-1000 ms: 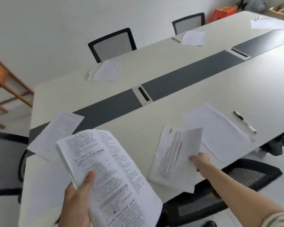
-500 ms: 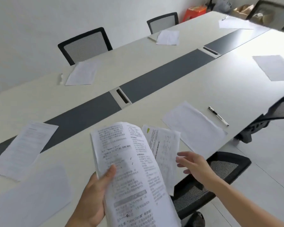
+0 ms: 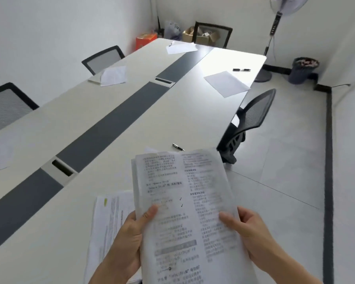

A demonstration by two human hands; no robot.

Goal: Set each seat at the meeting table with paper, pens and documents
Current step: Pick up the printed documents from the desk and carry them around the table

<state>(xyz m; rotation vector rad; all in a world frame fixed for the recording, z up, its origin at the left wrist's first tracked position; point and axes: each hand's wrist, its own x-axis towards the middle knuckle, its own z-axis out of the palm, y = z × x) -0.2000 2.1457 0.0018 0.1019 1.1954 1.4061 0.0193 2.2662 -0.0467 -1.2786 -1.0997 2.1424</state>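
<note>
Meeting table | document stack long axis away; left hand, right hand gripping it

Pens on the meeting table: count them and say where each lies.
3. One pen lies just beyond the held document stack. A black pen lies past the blank sheet near the right edge. One lies at the far-end paper. Papers may hide others.

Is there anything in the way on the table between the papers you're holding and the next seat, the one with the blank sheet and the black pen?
Nothing visible. Both hands, left hand and right hand, hold the printed stack. Between it and the blank sheet by the marker lies bare table; only a pen sits near the stack.
</note>
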